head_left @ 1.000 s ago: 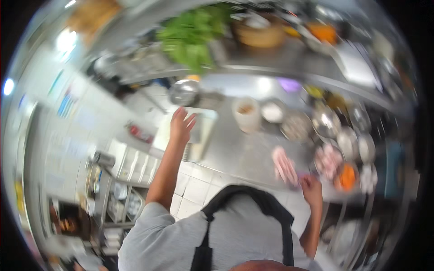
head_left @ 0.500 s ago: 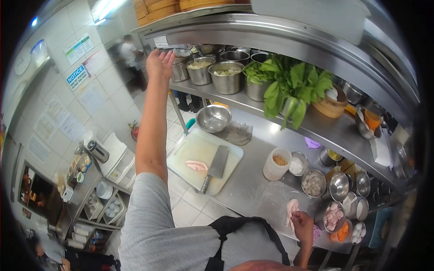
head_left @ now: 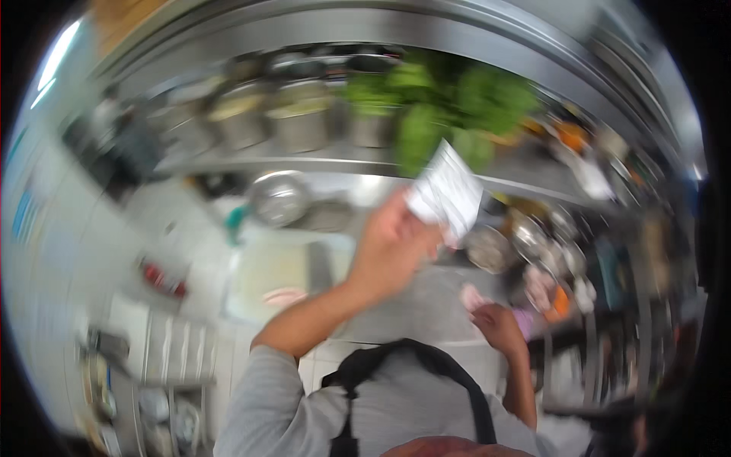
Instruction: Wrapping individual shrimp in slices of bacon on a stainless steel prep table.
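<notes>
My left hand (head_left: 392, 247) is raised over the counter, its fingers closed on a white paper slip (head_left: 451, 190) with faint print. Low at the right, my right hand (head_left: 499, 326) pinches a piece of pale pink raw meat (head_left: 470, 295) above the steel counter (head_left: 415, 305). Left of my left forearm lies a whitish cutting board (head_left: 247, 263). On it rest a strip of raw meat (head_left: 285, 295) and a cleaver (head_left: 317, 263), whose handle my arm hides. Motion blurs the whole view.
A steel bowl (head_left: 280, 199) stands behind the board. The shelf above bears several metal pots (head_left: 301, 126) and leafy greens (head_left: 426, 126). At the right are small bowls (head_left: 487, 250), more raw meat (head_left: 539, 288) and an orange food (head_left: 560, 303). A red fire extinguisher (head_left: 162, 278) stands at the left.
My left hand has come down and right from the shelf's left end, now with the paper slip in it. The view has swung left. My right hand still holds the meat.
</notes>
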The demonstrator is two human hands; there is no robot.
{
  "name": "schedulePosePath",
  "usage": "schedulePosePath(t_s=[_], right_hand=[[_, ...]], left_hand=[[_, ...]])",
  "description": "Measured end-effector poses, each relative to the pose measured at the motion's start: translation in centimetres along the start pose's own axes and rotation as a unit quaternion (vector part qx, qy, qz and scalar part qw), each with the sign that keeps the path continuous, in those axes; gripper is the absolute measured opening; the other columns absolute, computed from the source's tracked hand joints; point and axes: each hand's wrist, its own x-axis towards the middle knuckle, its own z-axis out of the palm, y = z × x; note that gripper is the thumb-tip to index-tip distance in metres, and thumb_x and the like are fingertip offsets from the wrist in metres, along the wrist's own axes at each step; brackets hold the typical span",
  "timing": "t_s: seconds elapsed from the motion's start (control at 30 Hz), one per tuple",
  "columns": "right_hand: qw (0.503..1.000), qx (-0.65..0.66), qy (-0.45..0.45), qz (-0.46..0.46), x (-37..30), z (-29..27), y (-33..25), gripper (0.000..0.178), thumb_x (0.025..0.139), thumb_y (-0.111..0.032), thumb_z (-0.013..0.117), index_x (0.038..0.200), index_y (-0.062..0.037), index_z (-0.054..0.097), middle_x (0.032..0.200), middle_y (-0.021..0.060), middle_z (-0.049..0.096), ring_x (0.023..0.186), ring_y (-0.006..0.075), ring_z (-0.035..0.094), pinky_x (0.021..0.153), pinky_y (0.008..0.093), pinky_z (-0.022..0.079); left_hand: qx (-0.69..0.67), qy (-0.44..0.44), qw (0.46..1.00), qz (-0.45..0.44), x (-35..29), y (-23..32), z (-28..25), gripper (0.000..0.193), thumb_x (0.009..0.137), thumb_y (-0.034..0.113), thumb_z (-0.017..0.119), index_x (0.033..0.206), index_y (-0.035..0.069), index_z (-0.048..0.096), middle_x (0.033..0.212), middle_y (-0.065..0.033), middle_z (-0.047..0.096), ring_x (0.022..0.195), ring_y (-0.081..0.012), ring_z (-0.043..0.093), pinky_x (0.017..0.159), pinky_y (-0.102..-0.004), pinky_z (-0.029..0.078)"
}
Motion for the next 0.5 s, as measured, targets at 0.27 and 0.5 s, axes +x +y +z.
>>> schedulePosePath(t_s=[0.27, 0.5], right_hand=[[0.995, 0.079, 0.038, 0.045, -3.7, -1.1, 2.1, 0.022, 0.092, -0.021, 0.072, 0.106, -0.0038, 0.074, 0.097, 0.0139, 0.074, 0.087, 0.0278, 0.073, 0.079, 0.0382, 0.057], [0.983, 0.106, 0.064, 0.132, -9.1, -3.9, 7.6, 0.023, 0.092, -0.021, 0.072, 0.107, -0.0039, 0.075, 0.099, 0.0157, 0.075, 0.09, 0.0285, 0.072, 0.081, 0.0385, 0.055]], left_hand=[[-0.05, -0.253, 0.965, -0.05, 3.1, -7.5, 14.4, 0.022, 0.097, 0.005, 0.066, 0.116, 0.0, 0.055, 0.107, -0.0073, 0.068, 0.092, -0.0089, 0.066, 0.076, -0.0267, 0.055], [-0.138, -0.14, 0.979, 0.048, 16.5, -7.8, 24.3, 0.023, 0.096, 0.012, 0.068, 0.115, 0.003, 0.059, 0.098, -0.0083, 0.069, 0.076, -0.0157, 0.068, 0.058, -0.0252, 0.049]])
